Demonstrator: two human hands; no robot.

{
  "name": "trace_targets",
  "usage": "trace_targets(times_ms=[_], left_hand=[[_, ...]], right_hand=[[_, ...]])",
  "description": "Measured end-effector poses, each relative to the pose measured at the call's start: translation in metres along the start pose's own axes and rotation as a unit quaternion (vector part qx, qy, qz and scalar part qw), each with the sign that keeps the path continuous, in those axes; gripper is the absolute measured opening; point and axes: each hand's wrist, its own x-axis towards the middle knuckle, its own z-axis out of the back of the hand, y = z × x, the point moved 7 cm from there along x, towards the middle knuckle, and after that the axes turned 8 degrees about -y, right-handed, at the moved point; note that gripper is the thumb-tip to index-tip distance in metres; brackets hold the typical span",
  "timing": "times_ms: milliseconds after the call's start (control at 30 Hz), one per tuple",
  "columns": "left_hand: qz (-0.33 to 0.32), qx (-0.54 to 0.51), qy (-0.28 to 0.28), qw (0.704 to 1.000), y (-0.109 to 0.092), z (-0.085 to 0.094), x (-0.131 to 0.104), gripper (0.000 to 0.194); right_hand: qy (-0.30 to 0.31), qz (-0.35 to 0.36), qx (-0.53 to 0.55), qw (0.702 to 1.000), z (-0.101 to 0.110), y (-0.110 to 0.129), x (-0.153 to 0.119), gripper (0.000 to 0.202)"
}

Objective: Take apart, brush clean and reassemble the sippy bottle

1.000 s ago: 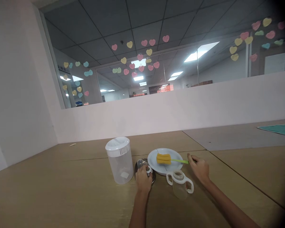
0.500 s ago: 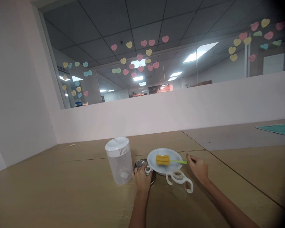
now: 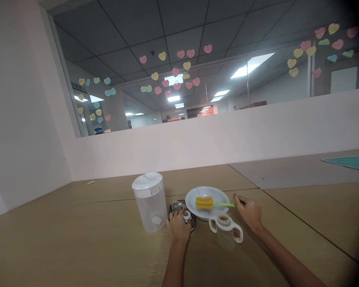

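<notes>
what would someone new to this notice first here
Probably the bright yellow sponge head over the white plate, its green handle running to the right hand. Next, the tall, clear lidded pitcher left of the left hand, and the pastel heart-shaped notes scattered across the window above.

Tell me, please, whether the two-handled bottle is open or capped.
Open: the two-handled bottle shows a bare round mouth, with no cap on it.

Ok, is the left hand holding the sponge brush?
No, the right hand holds the green handle; the left hand is over the dark round dish.
</notes>
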Motion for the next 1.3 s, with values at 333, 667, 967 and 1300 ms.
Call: trace_targets(times_ms=[333,667,967,1300], left_hand=[[-0.310,-0.274,-0.005,0.910,-0.087,0.032,-0.040,0.036],[-0.217,-0.415,0.085,0.879,-0.114,0.011,-0.064,0.046],[-0.111,-0.419,0.143,0.890,-0.111,-0.007,-0.065,0.067],[-0.157,-0.393,0.225,0.878,-0.122,-0.006,-0.071,0.048]], right_hand=[[-0.016,-0.064,0.043,0.997,0.006,-0.010,0.005,0.055],[-0.004,-0.078,0.052,0.996,0.005,-0.013,0.004,0.052],[-0.021,-0.064,0.060,0.996,0.006,-0.010,0.005,0.053],[-0.017,-0.075,0.061,0.995,0.005,-0.012,0.005,0.053]])
